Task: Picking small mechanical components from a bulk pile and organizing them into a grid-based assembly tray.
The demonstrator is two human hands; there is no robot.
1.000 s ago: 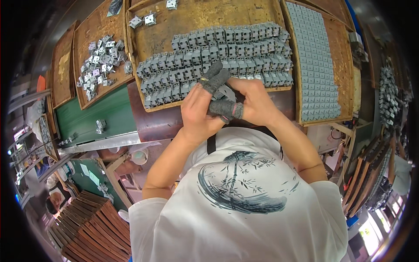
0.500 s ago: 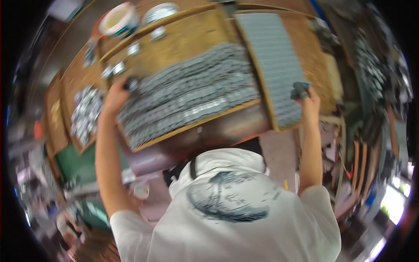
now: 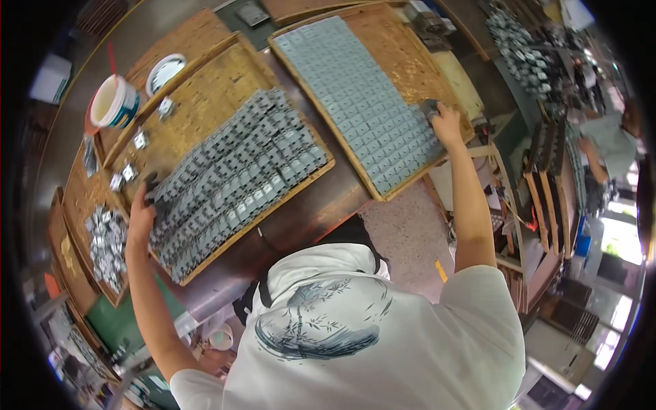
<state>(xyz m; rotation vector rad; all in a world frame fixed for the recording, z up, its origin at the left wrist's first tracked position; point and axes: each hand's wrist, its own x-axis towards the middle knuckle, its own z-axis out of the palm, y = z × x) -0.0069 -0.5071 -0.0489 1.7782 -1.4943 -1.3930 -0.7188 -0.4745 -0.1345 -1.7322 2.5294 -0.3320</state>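
Note:
My left hand [image 3: 141,215] is closed at the left end of a wooden tray [image 3: 232,61], its fingertips around a small dark grey piece [image 3: 150,180]. Beside it, rows of grey metal pieces [image 3: 232,160] with dark gaps fill the near part of that tray. Over a second wooden tray [image 3: 328,14] on the right, my right hand [image 3: 447,126] pinches a small grey block [image 3: 429,107]. This block is at the right edge of a tight grid of flat grey square blocks [image 3: 348,96]; whether it touches the tray floor I cannot tell.
Several shiny metal pieces [image 3: 165,107] lie loose along the left tray's far side. Farther left are a pile of silvery pieces [image 3: 108,246], a white bucket [image 3: 115,102] and a round white tub [image 3: 165,72]. Stacked trays [image 3: 547,184] stand at right, near another person [image 3: 608,147].
My view has swung, so the trays appear turned and shifted left. My right hand has brought its grey block to the right edge of the grid. My left hand stays by the left tray's end.

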